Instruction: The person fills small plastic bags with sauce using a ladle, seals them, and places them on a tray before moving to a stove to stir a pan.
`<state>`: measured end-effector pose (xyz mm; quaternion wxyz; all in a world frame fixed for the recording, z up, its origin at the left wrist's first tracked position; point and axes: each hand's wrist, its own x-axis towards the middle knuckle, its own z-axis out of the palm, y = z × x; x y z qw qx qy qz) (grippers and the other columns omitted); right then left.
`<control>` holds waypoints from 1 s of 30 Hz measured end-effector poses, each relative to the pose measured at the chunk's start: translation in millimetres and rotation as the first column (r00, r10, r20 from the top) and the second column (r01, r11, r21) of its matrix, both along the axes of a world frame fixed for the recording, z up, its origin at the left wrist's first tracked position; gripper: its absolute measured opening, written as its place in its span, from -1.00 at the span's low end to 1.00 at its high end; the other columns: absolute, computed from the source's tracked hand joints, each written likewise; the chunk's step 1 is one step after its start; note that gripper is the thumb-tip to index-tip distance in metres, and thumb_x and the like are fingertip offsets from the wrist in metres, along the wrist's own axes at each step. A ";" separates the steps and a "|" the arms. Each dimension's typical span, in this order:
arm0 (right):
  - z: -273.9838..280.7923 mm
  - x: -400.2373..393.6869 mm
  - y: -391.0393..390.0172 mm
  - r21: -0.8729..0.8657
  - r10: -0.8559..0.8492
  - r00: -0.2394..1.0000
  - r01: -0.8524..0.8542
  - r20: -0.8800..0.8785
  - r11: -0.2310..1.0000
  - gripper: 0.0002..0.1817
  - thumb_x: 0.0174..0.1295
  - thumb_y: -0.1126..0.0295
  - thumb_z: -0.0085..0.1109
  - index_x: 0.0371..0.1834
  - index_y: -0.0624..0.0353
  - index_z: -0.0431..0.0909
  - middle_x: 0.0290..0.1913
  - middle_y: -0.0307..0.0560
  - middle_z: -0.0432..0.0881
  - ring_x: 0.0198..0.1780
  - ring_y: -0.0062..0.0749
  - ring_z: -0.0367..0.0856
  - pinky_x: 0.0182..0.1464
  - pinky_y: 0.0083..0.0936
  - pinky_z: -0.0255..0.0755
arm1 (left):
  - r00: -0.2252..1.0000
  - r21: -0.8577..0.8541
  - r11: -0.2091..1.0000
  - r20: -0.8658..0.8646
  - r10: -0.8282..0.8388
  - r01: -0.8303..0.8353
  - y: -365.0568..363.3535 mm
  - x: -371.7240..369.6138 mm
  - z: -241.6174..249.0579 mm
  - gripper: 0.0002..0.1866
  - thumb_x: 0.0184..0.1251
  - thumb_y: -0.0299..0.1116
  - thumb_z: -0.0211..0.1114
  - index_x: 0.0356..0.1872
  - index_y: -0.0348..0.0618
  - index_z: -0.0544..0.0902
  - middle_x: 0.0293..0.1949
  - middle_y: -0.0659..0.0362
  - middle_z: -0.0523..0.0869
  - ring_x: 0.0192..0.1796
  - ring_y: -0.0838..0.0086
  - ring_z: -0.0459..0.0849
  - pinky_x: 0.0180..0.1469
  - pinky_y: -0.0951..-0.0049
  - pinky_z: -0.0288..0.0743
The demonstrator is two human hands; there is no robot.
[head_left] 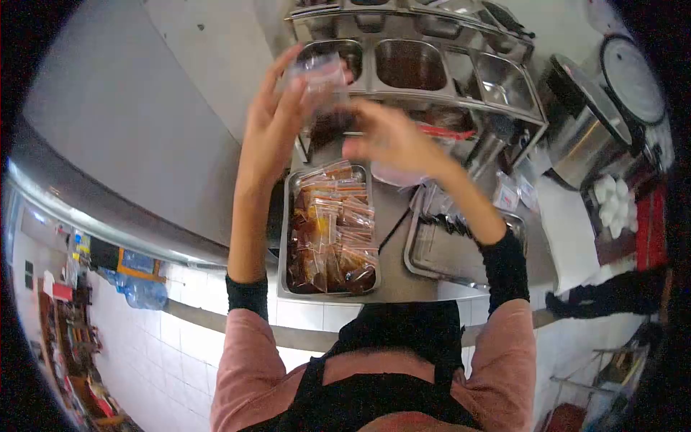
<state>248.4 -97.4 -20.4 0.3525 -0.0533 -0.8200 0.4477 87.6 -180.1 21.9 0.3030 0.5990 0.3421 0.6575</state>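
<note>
My left hand (275,119) is raised over the counter, its fingers around a clear plastic zip bag (322,81) that is blurred by motion. What the bag contains, if anything, I cannot make out. To the right of the bag, my right hand (396,140) is smeared by motion, thumb and fingers apart, with nothing visible between them. Below the hands sits a metal tray (283,248) full of small clear zip bags (335,230) holding brown and orange-yellow contents.
Behind the hands stands a metal rack with steel food pans (410,65). On the right are another metal tray (432,252), a large steel pot (594,133) and white eggs (614,205). A grey panel (129,129) borders the left side.
</note>
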 end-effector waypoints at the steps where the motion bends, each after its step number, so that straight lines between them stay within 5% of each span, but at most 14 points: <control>1: -5.4 10.8 -23.8 -0.244 0.158 0.987 -0.160 -0.026 0.956 -0.59 0.10 0.34 0.28 -0.02 0.31 0.45 -0.11 -0.08 0.57 -0.15 -0.46 0.59 -0.11 -0.50 0.49 | 1.000 -0.058 0.998 0.014 -0.025 0.025 -16.4 13.2 -4.1 -0.38 0.38 -0.14 -0.02 0.31 -0.30 0.07 0.09 -0.23 0.45 0.15 0.08 0.47 0.23 0.21 0.29; 3: -20.7 32.2 -58.6 -0.537 0.298 0.945 -0.321 -0.132 0.780 -0.68 0.10 0.48 0.25 -0.07 0.29 0.47 -0.15 -0.12 0.59 -0.29 -0.53 0.62 -0.24 -0.60 0.52 | 0.969 -0.071 0.975 0.150 -0.198 0.210 -43.7 40.6 -15.9 -0.46 0.41 -0.25 -0.05 0.33 -0.20 0.08 0.05 -0.07 0.53 0.09 0.32 0.52 0.10 0.39 0.41; 5: -28.1 53.3 -90.4 -0.543 0.165 0.979 -0.202 -0.117 0.815 -0.70 0.10 0.50 0.24 -0.09 0.32 0.47 -0.26 -0.11 0.62 -0.38 -0.53 0.63 -0.35 -0.60 0.53 | 0.992 -0.156 0.982 -0.044 -0.118 0.110 -66.6 51.5 -39.3 -0.42 0.40 -0.20 -0.04 0.34 -0.22 0.07 0.09 -0.01 0.51 0.20 0.33 0.40 0.26 0.34 0.15; 6: -28.2 67.7 -101.0 -0.506 0.108 0.994 -0.086 0.015 0.859 -0.71 0.10 0.50 0.24 -0.11 0.35 0.48 -0.36 -0.14 0.63 -0.45 -0.58 0.60 -0.42 -0.64 0.50 | 0.968 -0.193 0.949 0.046 -0.246 0.251 -77.8 62.4 -43.1 -0.43 0.40 -0.22 -0.06 0.34 -0.23 0.07 0.17 0.01 0.44 0.25 0.34 0.32 0.31 0.34 0.03; 7: -37.4 77.5 -109.9 -0.506 0.099 0.995 -0.077 0.016 0.859 -0.71 0.10 0.50 0.24 -0.11 0.35 0.48 -0.36 -0.14 0.63 -0.45 -0.58 0.60 -0.42 -0.64 0.50 | 0.982 -0.168 0.986 -0.180 -0.056 0.025 -86.4 68.7 -52.1 -0.50 0.39 -0.25 -0.07 0.28 -0.24 0.18 0.22 -0.01 0.37 0.25 0.34 0.33 0.30 0.36 0.03; 11: -62.1 115.7 -136.8 -0.509 -0.139 0.987 0.082 -0.076 0.857 -0.75 0.12 0.47 0.23 -0.17 0.36 0.51 -0.47 -0.15 0.60 -0.50 -0.60 0.57 -0.45 -0.65 0.49 | 0.994 -0.112 0.988 0.001 -0.111 0.111 -98.6 99.7 -79.0 -0.68 0.26 -0.43 0.13 0.04 -0.22 0.42 0.23 -0.07 0.34 0.28 0.28 0.30 0.28 0.30 0.11; 13: -67.7 133.6 -141.8 -0.399 -0.260 0.965 0.256 0.044 0.881 -0.76 0.11 0.48 0.23 -0.17 0.35 0.51 -0.48 -0.13 0.59 -0.49 -0.59 0.57 -0.45 -0.64 0.49 | 0.994 -0.091 0.991 0.061 -0.096 0.101 -98.9 111.5 -86.7 -0.74 0.19 -0.50 0.20 -0.07 -0.23 0.50 0.22 -0.08 0.34 0.29 0.25 0.29 0.27 0.28 0.15; 14: -68.6 142.1 -143.6 -0.360 -0.276 0.957 0.289 0.089 0.887 -0.73 0.09 0.46 0.25 -0.16 0.35 0.51 -0.45 -0.10 0.59 -0.45 -0.55 0.58 -0.45 -0.63 0.49 | 0.997 -0.051 0.999 -0.074 0.000 -0.004 -100.6 116.5 -87.8 -0.75 0.11 -0.54 0.26 -0.14 -0.24 0.53 0.22 -0.07 0.33 0.29 0.23 0.29 0.26 0.26 0.18; 15: -72.0 149.6 -145.4 -0.365 -0.274 0.957 0.288 0.090 0.885 -0.73 0.09 0.46 0.25 -0.16 0.35 0.51 -0.45 -0.10 0.59 -0.45 -0.55 0.58 -0.45 -0.63 0.49 | 0.974 0.002 0.994 -0.204 0.103 -0.105 -102.6 122.2 -88.9 -0.75 0.03 -0.59 0.31 -0.21 -0.26 0.57 0.22 -0.06 0.32 0.29 0.21 0.28 0.25 0.24 0.21; 21: -89.8 189.4 -147.4 -0.366 -0.338 0.932 0.361 0.128 0.858 -0.68 0.03 0.44 0.29 -0.16 0.34 0.51 -0.30 -0.01 0.61 -0.36 -0.42 0.61 -0.31 -0.55 0.52 | 0.937 -0.033 0.976 -0.289 0.199 -0.217 -105.0 165.0 -90.4 -0.86 -0.07 -0.56 0.39 -0.42 -0.17 0.66 0.19 0.02 0.30 0.32 0.18 0.23 0.28 0.12 0.20; 23: -88.5 200.5 -144.8 -0.058 -0.400 0.916 0.397 -0.033 0.916 -0.70 0.00 0.48 0.31 -0.18 0.32 0.54 -0.28 -0.02 0.62 -0.29 -0.38 0.61 -0.19 -0.51 0.49 | 0.916 0.052 0.974 -0.331 0.226 -0.222 -104.0 180.9 -92.5 -0.86 -0.08 -0.57 0.39 -0.45 -0.16 0.66 0.17 0.05 0.29 0.33 0.14 0.19 0.30 0.07 0.18; 24: -88.8 206.0 -144.4 -0.064 -0.401 0.915 0.399 -0.036 0.915 -0.70 0.00 0.48 0.31 -0.18 0.32 0.54 -0.28 -0.02 0.62 -0.29 -0.38 0.61 -0.19 -0.51 0.49 | 0.942 0.028 0.986 -0.292 0.167 -0.166 -102.7 187.9 -97.9 -0.86 -0.09 -0.58 0.40 -0.46 -0.14 0.67 0.16 0.07 0.28 0.37 0.12 0.11 0.32 0.03 0.13; 26: -90.6 216.5 -145.4 -0.296 -0.400 0.904 0.345 -0.149 0.890 -0.76 -0.04 0.54 0.31 -0.26 0.31 0.57 -0.31 -0.03 0.62 -0.25 -0.37 0.59 -0.14 -0.52 0.45 | 0.925 -0.003 0.988 -0.351 0.143 -0.153 -102.6 203.5 -102.7 -0.86 -0.09 -0.58 0.40 -0.45 -0.13 0.67 0.16 0.08 0.27 0.38 0.11 0.08 0.33 0.03 0.11; 30: -94.8 228.4 -155.8 -0.457 -0.515 0.845 0.405 -0.145 0.792 -0.84 -0.06 0.60 0.28 -0.36 0.31 0.59 -0.32 -0.03 0.62 -0.27 -0.40 0.59 -0.18 -0.56 0.43 | 0.932 -0.076 0.993 -0.357 0.056 -0.089 -94.9 224.0 -115.1 -0.85 -0.08 -0.58 0.40 -0.44 -0.12 0.68 0.16 0.09 0.28 0.40 0.09 0.02 0.34 0.02 0.07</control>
